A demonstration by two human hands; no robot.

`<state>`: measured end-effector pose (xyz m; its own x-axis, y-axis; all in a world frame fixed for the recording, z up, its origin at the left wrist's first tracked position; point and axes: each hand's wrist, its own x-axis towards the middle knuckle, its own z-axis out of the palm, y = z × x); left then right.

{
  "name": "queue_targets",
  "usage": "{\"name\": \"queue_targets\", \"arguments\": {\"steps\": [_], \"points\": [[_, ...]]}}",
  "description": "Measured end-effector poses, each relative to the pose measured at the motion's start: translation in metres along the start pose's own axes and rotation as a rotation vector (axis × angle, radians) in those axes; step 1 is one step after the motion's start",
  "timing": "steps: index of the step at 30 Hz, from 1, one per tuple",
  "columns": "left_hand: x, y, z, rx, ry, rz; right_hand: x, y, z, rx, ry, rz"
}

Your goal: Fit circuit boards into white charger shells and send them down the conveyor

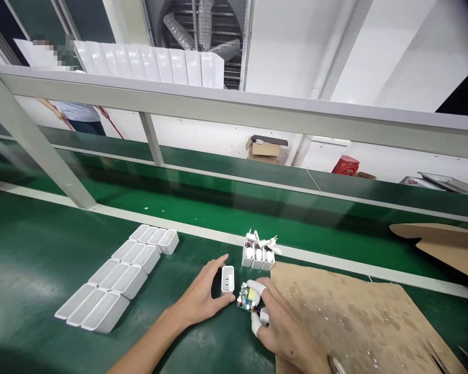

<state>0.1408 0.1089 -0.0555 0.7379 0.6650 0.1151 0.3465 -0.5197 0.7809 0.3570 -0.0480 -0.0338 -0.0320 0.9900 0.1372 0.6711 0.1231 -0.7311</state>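
Observation:
A small white plastic case (228, 281) stands on the green table with its open side up and slots visible inside. My left hand (203, 291) curves around its left side, thumb and forefinger spread apart near its two ends; whether they touch it I cannot tell. Just to the right, my right hand (275, 322) pinches a small circuit board (246, 298) crowded with components, including a yellow block. White covers sit on some of its fingertips. A white piece (264, 315) shows by those fingers, partly hidden.
Rows of empty white cases (119, 275) stand at left. Behind my hands, three filled cases (258, 255) have white plugs or leads on top. Stained cardboard (347, 322) with tweezers (432, 353) lies right. A metal rail (234, 111) crosses ahead; a person (80, 114) stands beyond.

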Motion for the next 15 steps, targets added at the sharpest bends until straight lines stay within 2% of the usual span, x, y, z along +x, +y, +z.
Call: {"name": "queue_targets", "arguments": {"steps": [3,5,9,15], "points": [[-0.001,-0.002,0.006,-0.074,0.032,0.056,0.004,-0.007,0.003,0.209,0.105,-0.001],[-0.002,-0.003,0.011,-0.103,0.059,0.114,0.006,-0.009,0.005,0.249,0.187,-0.054],[-0.003,-0.001,0.018,-0.073,0.100,0.198,0.006,-0.009,0.010,0.078,0.302,-0.141],[-0.003,0.003,0.017,-0.038,0.145,0.255,0.004,-0.007,0.014,-0.160,0.333,-0.237]]}}
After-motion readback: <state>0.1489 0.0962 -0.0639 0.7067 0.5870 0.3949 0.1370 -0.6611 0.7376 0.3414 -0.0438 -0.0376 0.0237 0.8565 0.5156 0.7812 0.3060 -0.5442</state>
